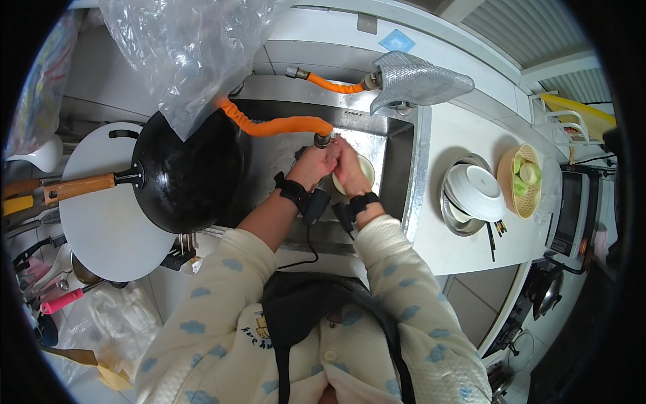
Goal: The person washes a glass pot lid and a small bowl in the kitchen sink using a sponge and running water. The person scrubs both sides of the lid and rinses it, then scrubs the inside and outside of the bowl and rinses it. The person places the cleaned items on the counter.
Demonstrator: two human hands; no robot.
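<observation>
My left hand [317, 162] and my right hand [346, 160] are pressed together over the stainless steel sink [272, 166]. Right above them is the metal nozzle [322, 141] of a tap hose in an orange sleeve [282, 125]. Some fingers are hidden behind the nozzle and each other, and nothing held between the palms can be made out. Beneath my right hand, a pale round dish [367, 171] lies in the basin, partly covered by the wrist. Each wrist wears a black strap with a small device; a cable hangs from the left device [316, 207].
A black wok [189, 171] with a wooden handle overlaps the sink's left side and a white cutting board [101, 217]. Clear plastic [186, 55] hangs above. On the right counter stand a steel basin with white bowls [475, 192], chopsticks [491, 242] and a yellow basket [509, 194] of green produce.
</observation>
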